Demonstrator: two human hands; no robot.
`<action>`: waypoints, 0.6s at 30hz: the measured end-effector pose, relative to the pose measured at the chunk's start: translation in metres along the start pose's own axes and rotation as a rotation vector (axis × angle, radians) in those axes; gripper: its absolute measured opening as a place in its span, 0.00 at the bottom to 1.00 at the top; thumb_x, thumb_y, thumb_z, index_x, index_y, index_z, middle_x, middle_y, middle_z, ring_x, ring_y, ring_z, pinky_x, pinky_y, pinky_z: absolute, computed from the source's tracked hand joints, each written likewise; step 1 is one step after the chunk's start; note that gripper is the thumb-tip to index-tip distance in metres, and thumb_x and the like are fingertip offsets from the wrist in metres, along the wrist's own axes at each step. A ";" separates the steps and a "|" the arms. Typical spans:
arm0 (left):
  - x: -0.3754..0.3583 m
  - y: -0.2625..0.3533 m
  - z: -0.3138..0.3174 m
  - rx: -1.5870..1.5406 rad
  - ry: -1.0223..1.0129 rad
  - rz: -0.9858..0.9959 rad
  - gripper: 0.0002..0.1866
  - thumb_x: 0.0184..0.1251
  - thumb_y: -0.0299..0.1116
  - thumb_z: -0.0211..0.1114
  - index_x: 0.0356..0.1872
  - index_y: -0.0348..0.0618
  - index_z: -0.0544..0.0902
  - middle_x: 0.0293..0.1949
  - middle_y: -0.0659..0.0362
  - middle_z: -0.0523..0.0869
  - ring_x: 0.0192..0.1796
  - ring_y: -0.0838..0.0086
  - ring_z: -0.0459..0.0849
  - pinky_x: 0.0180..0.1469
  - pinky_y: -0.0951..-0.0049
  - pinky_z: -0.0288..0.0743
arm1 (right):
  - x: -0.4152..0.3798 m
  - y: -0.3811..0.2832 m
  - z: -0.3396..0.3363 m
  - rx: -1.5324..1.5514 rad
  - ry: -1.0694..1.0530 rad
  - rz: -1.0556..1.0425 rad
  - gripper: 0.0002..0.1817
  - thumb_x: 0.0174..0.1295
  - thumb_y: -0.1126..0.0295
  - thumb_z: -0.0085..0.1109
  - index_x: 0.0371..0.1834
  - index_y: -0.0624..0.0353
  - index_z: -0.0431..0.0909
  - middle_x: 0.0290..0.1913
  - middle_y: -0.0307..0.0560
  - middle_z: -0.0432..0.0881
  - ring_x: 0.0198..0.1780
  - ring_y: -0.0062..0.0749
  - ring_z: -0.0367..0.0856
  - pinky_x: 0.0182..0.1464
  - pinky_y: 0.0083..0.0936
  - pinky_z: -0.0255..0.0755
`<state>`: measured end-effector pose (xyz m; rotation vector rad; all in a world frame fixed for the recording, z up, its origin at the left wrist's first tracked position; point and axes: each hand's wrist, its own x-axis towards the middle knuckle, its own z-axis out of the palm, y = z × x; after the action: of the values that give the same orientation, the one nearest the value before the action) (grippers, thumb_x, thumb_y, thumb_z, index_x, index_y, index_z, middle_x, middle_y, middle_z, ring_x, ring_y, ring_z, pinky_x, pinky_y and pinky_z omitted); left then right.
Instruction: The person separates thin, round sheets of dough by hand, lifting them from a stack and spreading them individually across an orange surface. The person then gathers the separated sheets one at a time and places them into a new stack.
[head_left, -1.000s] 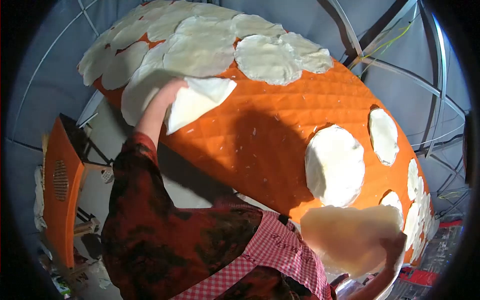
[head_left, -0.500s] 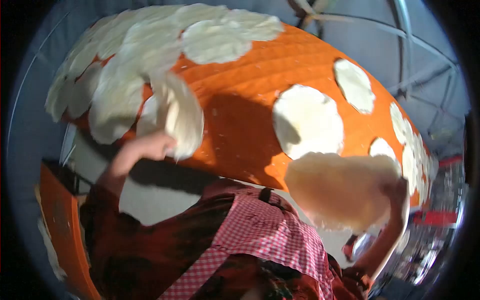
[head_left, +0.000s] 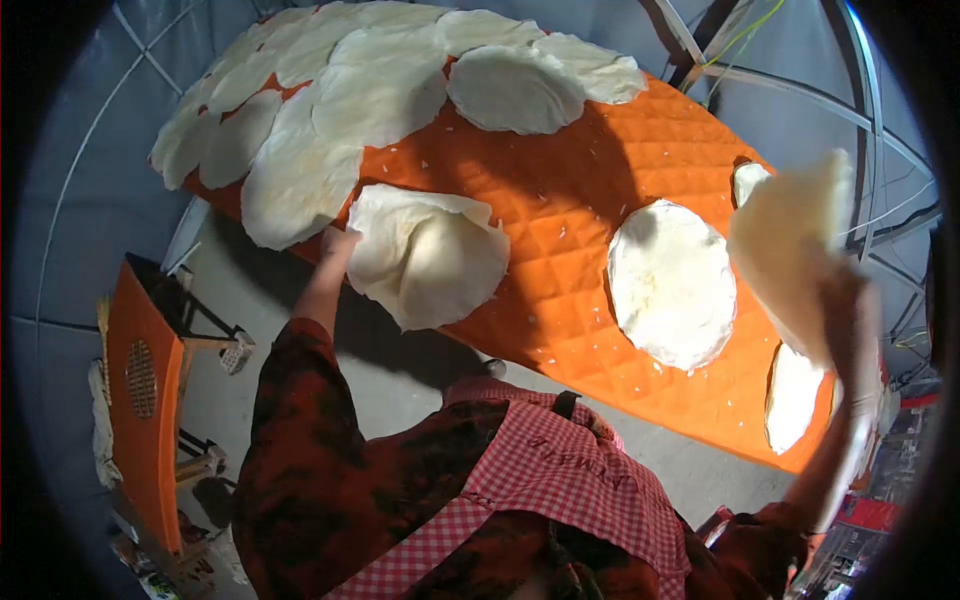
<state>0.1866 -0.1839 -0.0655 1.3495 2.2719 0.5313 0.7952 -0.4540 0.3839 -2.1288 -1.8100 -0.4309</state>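
Observation:
My left hand (head_left: pixel 340 243) is closed on the left edge of a thin, pale round flatbread (head_left: pixel 430 255). That flatbread is creased with a raised fold, lying partly over the near edge of the orange quilted table cover (head_left: pixel 560 230). Out to the right, my right hand (head_left: pixel 845 290), smeared by motion, grips another thin flatbread (head_left: pixel 790 240), held up off the cover and letting light through. Between the two hands a round flatbread (head_left: pixel 672 285) lies flat. A narrower-looking flatbread (head_left: pixel 795 398) rests below my right hand.
Many overlapping flatbreads (head_left: pixel 380 85) cover the far left of the table. At lower left stands an orange panel on wooden legs (head_left: pixel 145 400). Metal frame bars (head_left: pixel 790 85) run along the grey wall at upper right.
The right flatbread has swung from near my body up and outward over the table's right side. The left one, folded upright before, is now spread wider. The view has shifted.

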 end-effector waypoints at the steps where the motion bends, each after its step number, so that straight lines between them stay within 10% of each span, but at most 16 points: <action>1: -0.005 0.007 0.001 0.015 -0.073 -0.008 0.27 0.43 0.41 0.72 0.44 0.32 0.82 0.45 0.40 0.83 0.49 0.51 0.82 0.49 0.60 0.75 | -0.012 -0.022 0.027 -0.030 0.000 -0.156 0.15 0.54 0.77 0.51 0.45 0.60 0.78 0.35 0.51 0.81 0.36 0.39 0.80 0.42 0.33 0.73; 6: 0.055 -0.009 0.020 -0.353 -0.225 0.192 0.21 0.45 0.36 0.71 0.41 0.34 0.82 0.38 0.45 0.85 0.41 0.59 0.85 0.45 0.64 0.76 | -0.086 -0.053 0.233 0.201 -0.282 -0.232 0.19 0.52 0.79 0.48 0.48 0.60 0.79 0.29 0.58 0.82 0.31 0.51 0.81 0.34 0.40 0.75; 9: 0.061 0.047 -0.066 -0.113 -0.222 0.482 0.21 0.46 0.35 0.69 0.43 0.36 0.80 0.38 0.46 0.85 0.41 0.57 0.84 0.45 0.64 0.76 | -0.113 -0.065 0.295 0.236 -0.483 -0.202 0.13 0.57 0.58 0.59 0.36 0.57 0.77 0.22 0.55 0.80 0.24 0.51 0.80 0.27 0.43 0.73; 12: 0.114 0.042 -0.065 0.559 0.142 0.421 0.22 0.54 0.30 0.60 0.54 0.42 0.76 0.48 0.46 0.80 0.53 0.50 0.77 0.56 0.57 0.70 | -0.122 -0.075 0.328 0.196 -0.505 -0.189 0.18 0.56 0.50 0.60 0.32 0.55 0.76 0.20 0.53 0.79 0.24 0.50 0.80 0.26 0.42 0.73; 13: 0.069 0.077 -0.079 0.497 0.415 0.692 0.15 0.53 0.26 0.64 0.42 0.35 0.74 0.44 0.43 0.79 0.46 0.47 0.78 0.50 0.54 0.71 | -0.114 -0.074 0.318 0.187 -0.481 -0.196 0.18 0.56 0.49 0.60 0.32 0.54 0.76 0.20 0.53 0.79 0.24 0.49 0.80 0.26 0.42 0.73; 14: 0.040 0.105 -0.077 0.318 0.521 0.774 0.21 0.57 0.30 0.63 0.53 0.40 0.72 0.44 0.46 0.80 0.46 0.51 0.80 0.49 0.56 0.74 | -0.100 -0.072 0.305 0.180 -0.457 -0.199 0.19 0.56 0.49 0.60 0.31 0.54 0.76 0.20 0.52 0.79 0.24 0.49 0.80 0.26 0.42 0.73; 15: 0.016 0.123 -0.060 0.202 0.430 0.708 0.17 0.56 0.26 0.63 0.48 0.39 0.73 0.40 0.46 0.80 0.39 0.53 0.81 0.42 0.61 0.76 | -0.089 -0.065 0.294 0.202 -0.526 -0.137 0.12 0.56 0.59 0.58 0.37 0.54 0.78 0.22 0.57 0.79 0.26 0.53 0.79 0.28 0.44 0.73; 18: -0.121 0.133 0.015 -0.758 -0.875 0.261 0.17 0.67 0.41 0.59 0.47 0.38 0.71 0.39 0.51 0.82 0.39 0.59 0.82 0.45 0.64 0.77 | -0.079 -0.080 0.253 0.210 -0.474 -0.110 0.13 0.55 0.71 0.52 0.44 0.56 0.78 0.25 0.55 0.80 0.27 0.51 0.80 0.30 0.41 0.73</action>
<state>0.3419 -0.2304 0.0143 1.1392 1.0390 0.6277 0.7108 -0.4050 0.1249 -2.1107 -2.1126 0.2591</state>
